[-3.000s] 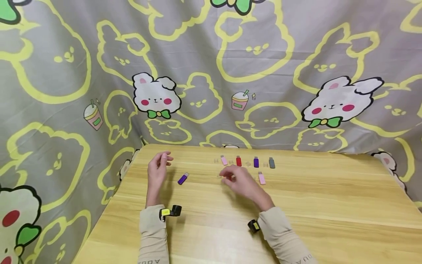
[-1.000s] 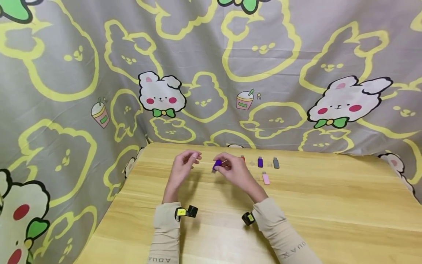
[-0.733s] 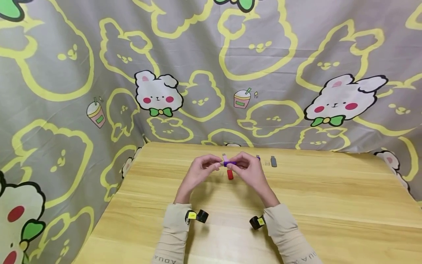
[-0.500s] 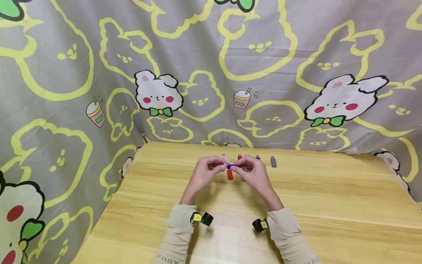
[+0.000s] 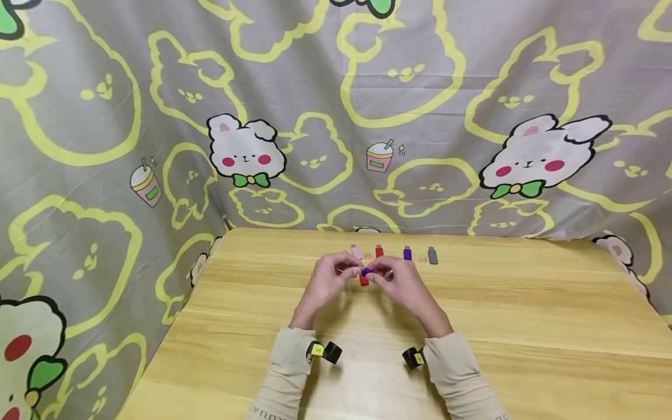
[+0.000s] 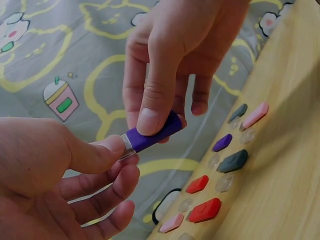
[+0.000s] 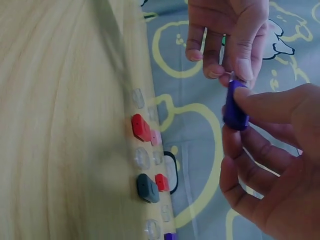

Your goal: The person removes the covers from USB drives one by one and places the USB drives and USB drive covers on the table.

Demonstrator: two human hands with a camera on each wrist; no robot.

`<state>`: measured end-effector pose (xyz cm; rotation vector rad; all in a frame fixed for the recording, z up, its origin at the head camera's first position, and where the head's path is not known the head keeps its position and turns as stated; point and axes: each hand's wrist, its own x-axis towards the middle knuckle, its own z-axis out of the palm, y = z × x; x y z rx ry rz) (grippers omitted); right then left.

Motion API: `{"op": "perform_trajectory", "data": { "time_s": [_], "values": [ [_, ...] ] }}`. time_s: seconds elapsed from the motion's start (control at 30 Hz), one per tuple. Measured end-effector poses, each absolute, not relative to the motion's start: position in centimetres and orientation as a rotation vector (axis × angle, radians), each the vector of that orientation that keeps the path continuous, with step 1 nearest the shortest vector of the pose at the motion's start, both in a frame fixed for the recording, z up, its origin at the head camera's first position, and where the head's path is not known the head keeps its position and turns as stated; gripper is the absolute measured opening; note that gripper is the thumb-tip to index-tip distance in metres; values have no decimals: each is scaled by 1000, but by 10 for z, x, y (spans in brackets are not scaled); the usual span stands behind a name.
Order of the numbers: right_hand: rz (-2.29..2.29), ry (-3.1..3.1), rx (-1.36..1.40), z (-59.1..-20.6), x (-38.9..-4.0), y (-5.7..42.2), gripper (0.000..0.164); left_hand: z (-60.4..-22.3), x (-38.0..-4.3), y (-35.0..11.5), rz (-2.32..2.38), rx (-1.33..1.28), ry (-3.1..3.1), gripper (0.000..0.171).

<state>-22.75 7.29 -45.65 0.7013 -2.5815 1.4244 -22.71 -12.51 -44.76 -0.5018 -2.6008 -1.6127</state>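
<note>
A purple USB flash drive (image 6: 155, 134) is held in the air between both hands, above the table. My right hand (image 5: 406, 286) pinches its purple body between thumb and fingers. My left hand (image 5: 325, 286) pinches the other end, where a clear cap (image 6: 127, 146) covers the metal plug. In the left wrist view the thumb and index finger are at this cap, with the remaining fingers loosely bent. Just below the hands lies a red flash drive (image 5: 364, 280), partly covered by them in the head view.
On the wooden table (image 5: 525, 303), a back row has pink (image 5: 356, 252), red (image 5: 379, 251), purple (image 5: 407, 254) and grey (image 5: 433, 255) drives. A nearer row includes a grey drive (image 6: 232, 161) and a pink drive (image 6: 255, 116). Clear pieces (image 6: 225, 182) lie between them. A patterned curtain (image 5: 315, 76) hangs behind.
The purple drive lay on the table at the left, then was lifted by my right hand. My left hand has come in and taken its plug end. Both hands have since lowered slightly.
</note>
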Motion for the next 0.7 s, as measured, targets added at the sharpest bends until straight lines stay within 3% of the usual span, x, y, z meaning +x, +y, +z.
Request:
{"op": "perform_trajectory", "data": {
  "time_s": [0.7],
  "values": [
    [1350,-2657,705,-448,-222,83,6,-448,-224,-118,-1579,-508,-2599,7]
  ]
}}
